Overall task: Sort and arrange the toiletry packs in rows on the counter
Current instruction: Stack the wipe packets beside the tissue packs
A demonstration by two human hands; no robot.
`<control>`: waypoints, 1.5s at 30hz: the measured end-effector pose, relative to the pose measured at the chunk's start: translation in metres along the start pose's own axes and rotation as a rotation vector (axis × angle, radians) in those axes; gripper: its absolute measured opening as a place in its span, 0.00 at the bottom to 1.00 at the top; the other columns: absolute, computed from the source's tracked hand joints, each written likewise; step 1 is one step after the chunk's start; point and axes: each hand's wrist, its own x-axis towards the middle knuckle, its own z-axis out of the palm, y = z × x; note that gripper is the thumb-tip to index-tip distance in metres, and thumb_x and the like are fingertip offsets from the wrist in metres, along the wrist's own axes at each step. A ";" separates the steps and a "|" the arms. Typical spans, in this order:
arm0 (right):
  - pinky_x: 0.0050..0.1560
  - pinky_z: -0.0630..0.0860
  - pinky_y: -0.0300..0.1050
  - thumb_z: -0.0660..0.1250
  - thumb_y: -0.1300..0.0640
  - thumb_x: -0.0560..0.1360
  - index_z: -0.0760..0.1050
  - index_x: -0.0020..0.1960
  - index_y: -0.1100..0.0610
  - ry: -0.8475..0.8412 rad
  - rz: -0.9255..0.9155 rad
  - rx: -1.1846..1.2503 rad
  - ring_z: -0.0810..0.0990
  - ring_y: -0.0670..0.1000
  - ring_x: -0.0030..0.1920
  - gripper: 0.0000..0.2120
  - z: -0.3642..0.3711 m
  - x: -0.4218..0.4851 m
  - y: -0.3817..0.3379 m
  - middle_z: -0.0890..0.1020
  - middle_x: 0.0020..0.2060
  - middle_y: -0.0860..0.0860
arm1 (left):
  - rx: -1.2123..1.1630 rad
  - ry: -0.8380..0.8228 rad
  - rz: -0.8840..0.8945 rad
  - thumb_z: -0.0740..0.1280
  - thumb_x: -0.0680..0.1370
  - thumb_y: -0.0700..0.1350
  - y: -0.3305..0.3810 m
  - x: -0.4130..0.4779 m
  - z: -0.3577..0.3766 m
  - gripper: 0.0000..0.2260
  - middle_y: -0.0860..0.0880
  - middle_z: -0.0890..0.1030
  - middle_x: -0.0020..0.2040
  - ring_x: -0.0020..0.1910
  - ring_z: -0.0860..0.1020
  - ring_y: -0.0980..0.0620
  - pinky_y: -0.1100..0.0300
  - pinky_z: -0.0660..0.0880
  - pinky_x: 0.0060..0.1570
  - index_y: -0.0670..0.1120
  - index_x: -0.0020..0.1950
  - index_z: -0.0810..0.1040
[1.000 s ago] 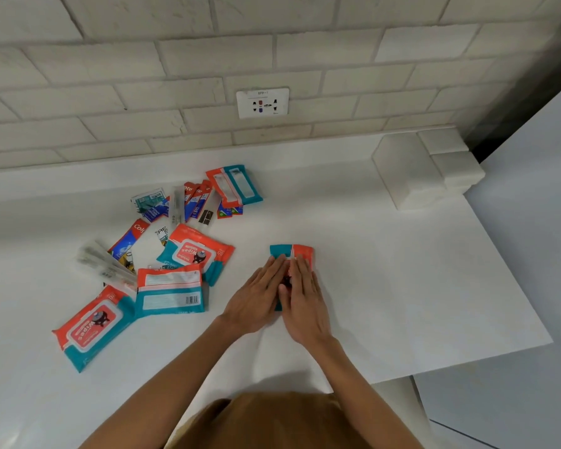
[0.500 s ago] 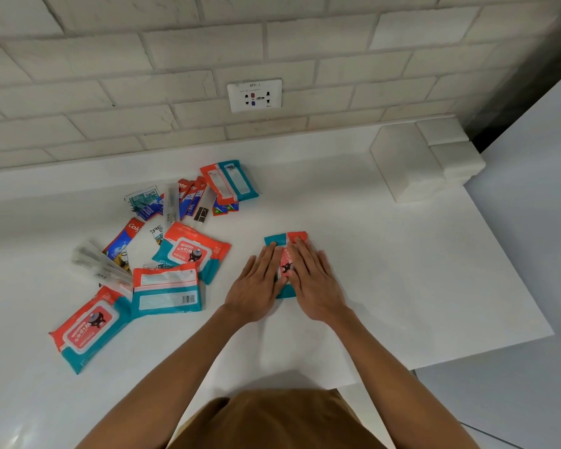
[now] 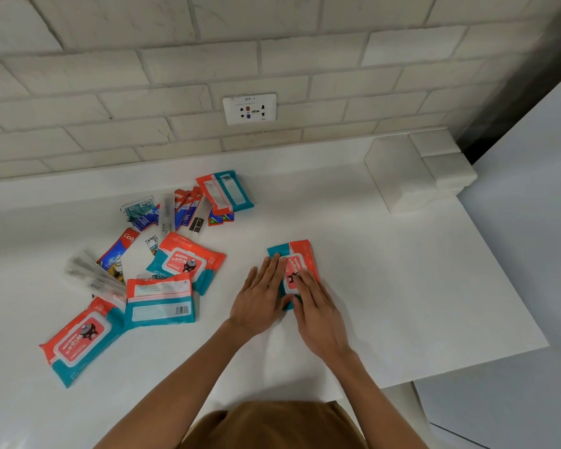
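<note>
The left hand (image 3: pixel 259 299) and right hand (image 3: pixel 318 314) lie flat, uncurled, on a wipes pack (image 3: pixel 301 253), likely squaring it to start a row.

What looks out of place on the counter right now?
The heap at left is jumbled: wipes packs lie at different angles, two face down, overlapping toothpaste boxes and toothbrush sleeves. Only the wipes pack under the left hand and right hand lies apart. Nothing looks spilled or torn.
</note>
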 end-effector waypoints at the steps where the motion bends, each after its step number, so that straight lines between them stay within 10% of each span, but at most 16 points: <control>1: 0.75 0.73 0.57 0.56 0.47 0.88 0.56 0.86 0.56 0.001 -0.003 -0.006 0.60 0.53 0.84 0.30 0.001 -0.007 0.002 0.59 0.85 0.52 | -0.001 0.010 0.002 0.37 0.80 0.72 0.003 0.003 0.002 0.39 0.51 0.40 0.85 0.83 0.39 0.50 0.48 0.43 0.82 0.50 0.84 0.37; 16: 0.83 0.60 0.55 0.49 0.45 0.89 0.45 0.87 0.56 -0.096 0.006 -0.160 0.46 0.50 0.86 0.31 -0.045 0.028 0.097 0.47 0.86 0.50 | 0.028 0.050 0.098 0.52 0.87 0.56 0.074 0.074 0.003 0.27 0.50 0.51 0.85 0.84 0.52 0.46 0.48 0.59 0.80 0.51 0.85 0.54; 45: 0.85 0.51 0.54 0.45 0.36 0.87 0.35 0.86 0.55 -0.140 -0.012 -0.256 0.38 0.52 0.85 0.37 -0.077 0.126 0.201 0.40 0.86 0.53 | -0.034 -0.048 -0.168 0.47 0.87 0.61 0.135 0.201 -0.026 0.29 0.59 0.41 0.84 0.84 0.50 0.46 0.43 0.57 0.81 0.57 0.84 0.39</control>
